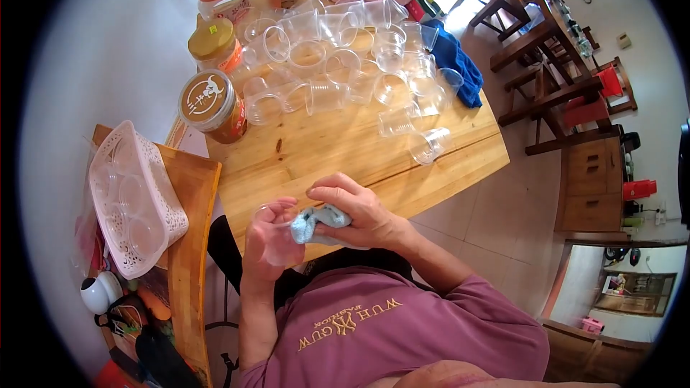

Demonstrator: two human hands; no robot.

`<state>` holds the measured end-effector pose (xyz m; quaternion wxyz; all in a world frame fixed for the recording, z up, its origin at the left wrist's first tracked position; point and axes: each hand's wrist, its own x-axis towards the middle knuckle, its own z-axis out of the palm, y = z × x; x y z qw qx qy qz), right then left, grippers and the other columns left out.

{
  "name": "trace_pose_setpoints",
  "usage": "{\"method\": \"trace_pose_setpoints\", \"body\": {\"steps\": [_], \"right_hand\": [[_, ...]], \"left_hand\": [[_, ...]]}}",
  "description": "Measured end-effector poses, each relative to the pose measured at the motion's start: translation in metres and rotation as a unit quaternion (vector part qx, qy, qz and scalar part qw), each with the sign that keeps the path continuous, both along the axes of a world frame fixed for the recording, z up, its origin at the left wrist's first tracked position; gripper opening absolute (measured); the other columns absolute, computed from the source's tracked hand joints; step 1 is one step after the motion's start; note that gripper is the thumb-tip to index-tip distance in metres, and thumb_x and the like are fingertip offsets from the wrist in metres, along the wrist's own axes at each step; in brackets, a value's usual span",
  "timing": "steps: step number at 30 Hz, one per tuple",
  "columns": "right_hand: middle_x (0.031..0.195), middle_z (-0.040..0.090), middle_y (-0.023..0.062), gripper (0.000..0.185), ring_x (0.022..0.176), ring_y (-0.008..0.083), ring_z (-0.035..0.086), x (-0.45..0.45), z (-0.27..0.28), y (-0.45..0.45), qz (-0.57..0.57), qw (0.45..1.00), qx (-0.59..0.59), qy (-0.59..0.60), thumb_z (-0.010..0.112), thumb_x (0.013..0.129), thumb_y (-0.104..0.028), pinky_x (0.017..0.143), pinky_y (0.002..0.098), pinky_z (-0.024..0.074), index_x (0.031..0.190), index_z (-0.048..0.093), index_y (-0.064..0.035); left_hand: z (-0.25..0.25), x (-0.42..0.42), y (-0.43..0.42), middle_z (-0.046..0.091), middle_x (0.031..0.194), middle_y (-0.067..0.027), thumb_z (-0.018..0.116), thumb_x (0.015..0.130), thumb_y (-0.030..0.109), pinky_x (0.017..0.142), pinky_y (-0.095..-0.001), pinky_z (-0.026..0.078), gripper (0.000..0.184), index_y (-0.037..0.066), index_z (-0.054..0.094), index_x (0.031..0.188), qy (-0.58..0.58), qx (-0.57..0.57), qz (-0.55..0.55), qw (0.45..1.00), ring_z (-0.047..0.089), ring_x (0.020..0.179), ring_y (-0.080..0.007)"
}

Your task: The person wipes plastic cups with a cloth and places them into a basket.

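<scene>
Close to the table's front edge, my left hand holds a clear plastic cup, its fingers curled round it. My right hand grips a light blue cloth against the cup's rim. Part of the cloth may be inside the cup; the fingers hide this. Beyond my hands, many clear cups lie on their sides and stand across the wooden table. One cup lies nearest the right edge.
Lidded jars line the table's left side. A dark blue cloth lies at the right edge. A pink perforated basket with clear cups stands on a wooden surface at the left. Wooden chairs stand at the back right.
</scene>
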<state>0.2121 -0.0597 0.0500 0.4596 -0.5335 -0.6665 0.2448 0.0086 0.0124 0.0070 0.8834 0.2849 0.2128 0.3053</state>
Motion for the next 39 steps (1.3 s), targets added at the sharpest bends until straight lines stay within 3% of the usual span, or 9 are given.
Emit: {"method": "trace_pose_setpoints", "body": {"steps": [7, 10, 11, 14, 25, 28, 30, 31, 39], "right_hand": [[0.107, 0.063, 0.0127, 0.041, 0.094, 0.0313, 0.066, -0.007, 0.024, 0.0, 0.104, 0.988, -0.02, 0.111, 0.076, 0.083, -0.01, 0.077, 0.0376, 0.0549, 0.121, 0.061, -0.0065], [0.103, 0.062, 0.0123, 0.034, 0.087, 0.0328, 0.066, -0.003, 0.031, -0.002, 0.1, 0.993, -0.034, 0.06, 0.075, 0.084, -0.013, 0.07, 0.039, 0.0547, 0.114, 0.061, -0.0056], [0.103, 0.062, 0.0123, 0.034, 0.087, 0.0328, 0.066, -0.003, 0.035, -0.002, 0.096, 0.993, -0.034, 0.06, 0.075, 0.084, -0.013, 0.07, 0.039, 0.0547, 0.114, 0.061, -0.0056], [0.103, 0.06, 0.0122, 0.03, 0.083, 0.034, 0.065, -0.008, 0.041, -0.003, 0.095, 0.995, -0.036, -0.011, 0.074, 0.085, -0.017, 0.065, 0.0406, 0.0539, 0.109, 0.06, -0.0057], [0.114, 0.057, 0.0114, 0.05, 0.088, 0.0328, 0.065, -0.007, 0.036, -0.011, 0.094, 0.994, -0.034, -0.038, 0.077, 0.08, -0.018, 0.066, 0.0406, 0.0552, 0.125, 0.057, -0.0088], [0.113, 0.057, 0.0113, 0.049, 0.087, 0.0322, 0.066, -0.003, 0.027, -0.012, 0.066, 0.996, -0.031, -0.049, 0.078, 0.08, -0.018, 0.066, 0.0402, 0.0554, 0.124, 0.057, -0.009], [0.111, 0.058, 0.0114, 0.047, 0.085, 0.0318, 0.066, 0.002, 0.021, -0.012, 0.046, 0.997, -0.023, -0.058, 0.078, 0.081, -0.018, 0.066, 0.0398, 0.0554, 0.123, 0.058, -0.0086], [0.109, 0.059, 0.0112, 0.045, 0.083, 0.0316, 0.066, 0.006, 0.017, -0.013, 0.025, 0.996, -0.033, -0.082, 0.078, 0.081, -0.018, 0.065, 0.0392, 0.0553, 0.12, 0.059, -0.0082], [0.087, 0.062, 0.01, 0.03, 0.074, 0.0304, 0.065, 0.017, 0.017, -0.01, -0.082, 0.996, -0.016, -0.037, 0.078, 0.082, -0.015, 0.061, 0.0374, 0.0519, 0.106, 0.063, -0.0052]], "left_hand": [[0.001, -0.001, 0.004, 0.062, 0.111, -0.0206, 0.054, 0.084, 0.076, 0.062, -0.0302, 0.058, 0.103, -0.011, 0.038, 0.137, -0.1, -0.011, -0.157, 0.982, 0.068, 0.087, -0.0247], [0.009, 0.002, 0.004, 0.057, 0.126, -0.0182, 0.046, 0.089, 0.075, 0.102, -0.037, 0.045, 0.095, -0.006, 0.04, 0.139, 0.066, 0.095, -0.075, 0.991, 0.056, 0.118, -0.0252], [0.019, 0.003, 0.004, 0.058, 0.119, -0.0121, 0.054, 0.089, 0.07, 0.094, -0.0323, 0.047, 0.091, -0.006, 0.041, 0.139, 0.069, 0.119, -0.06, 0.989, 0.06, 0.106, -0.0203], [0.028, 0.0, 0.01, 0.059, 0.114, -0.0103, 0.057, 0.089, 0.068, 0.094, -0.0307, 0.046, 0.088, -0.005, 0.045, 0.136, 0.144, 0.194, -0.077, 0.967, 0.06, 0.104, -0.0188], [0.005, 0.002, 0.004, 0.064, 0.102, -0.0113, 0.06, 0.089, 0.058, 0.09, -0.0317, 0.049, 0.072, -0.006, 0.054, 0.122, 0.051, 0.028, -0.061, 0.996, 0.063, 0.098, -0.02], [0.0, -0.009, 0.007, 0.062, 0.104, -0.0143, 0.061, 0.087, 0.059, 0.08, -0.0321, 0.054, 0.075, -0.008, 0.055, 0.119, -0.032, -0.013, -0.04, 0.999, 0.065, 0.092, -0.0222], [0.012, -0.014, 0.011, 0.058, 0.108, -0.0176, 0.061, 0.085, 0.06, 0.064, -0.0318, 0.057, 0.079, -0.011, 0.056, 0.117, -0.037, 0.015, -0.095, 0.995, 0.066, 0.081, -0.0234], [0.015, -0.01, 0.009, 0.059, 0.106, -0.0201, 0.056, 0.084, 0.066, 0.047, -0.0344, 0.05, 0.082, -0.012, 0.058, 0.11, 0.009, 0.077, -0.076, 0.994, 0.062, 0.062, -0.0256], [0.012, -0.012, 0.005, 0.061, 0.103, -0.0151, 0.065, 0.083, 0.057, 0.068, -0.0289, 0.054, 0.079, -0.009, 0.053, 0.125, 0.091, 0.124, -0.072, 0.986, 0.065, 0.075, -0.0193]]}}
